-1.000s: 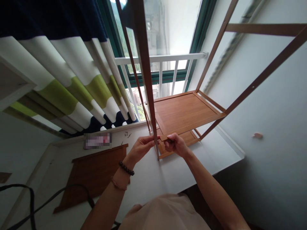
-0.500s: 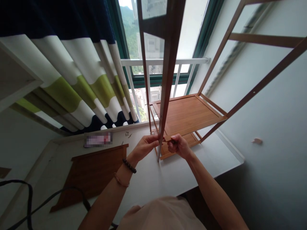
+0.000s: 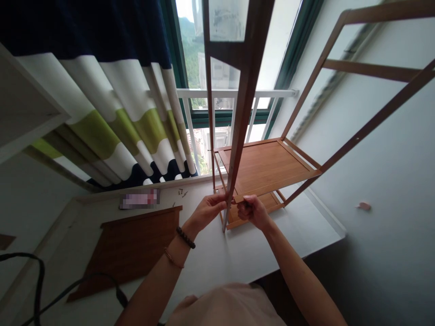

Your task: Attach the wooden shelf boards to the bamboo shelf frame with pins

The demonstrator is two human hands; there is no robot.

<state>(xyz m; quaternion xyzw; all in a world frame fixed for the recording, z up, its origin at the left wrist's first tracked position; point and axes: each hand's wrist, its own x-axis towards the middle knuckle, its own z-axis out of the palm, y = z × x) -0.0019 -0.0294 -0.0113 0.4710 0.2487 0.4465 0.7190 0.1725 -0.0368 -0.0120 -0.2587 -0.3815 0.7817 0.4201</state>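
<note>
A brown shelf rack stands on a white table point(image 3: 217, 258) by the window. Its near upright post point(image 3: 242, 113) rises past the camera. My left hand point(image 3: 207, 211) pinches this post low down, fingers closed on it. My right hand point(image 3: 253, 211) is closed round the near corner of the wooden shelf board point(image 3: 268, 165), pressing it against the post. Whether a small tool or screw sits in the right fingers I cannot make out. A lower shelf point(image 3: 253, 209) shows beneath the hands.
A loose dark wood panel point(image 3: 132, 246) lies flat on the table to the left. Several small screws point(image 3: 181, 192) and a blurred packet point(image 3: 139, 199) lie near the sill. A black cable point(image 3: 44, 290) loops at lower left. A striped curtain point(image 3: 102, 113) hangs left; a white wall is right.
The near post has swung from leaning left to more upright. Both hands stay at the shelf corner and shifted slightly down in view as the camera tilted up.
</note>
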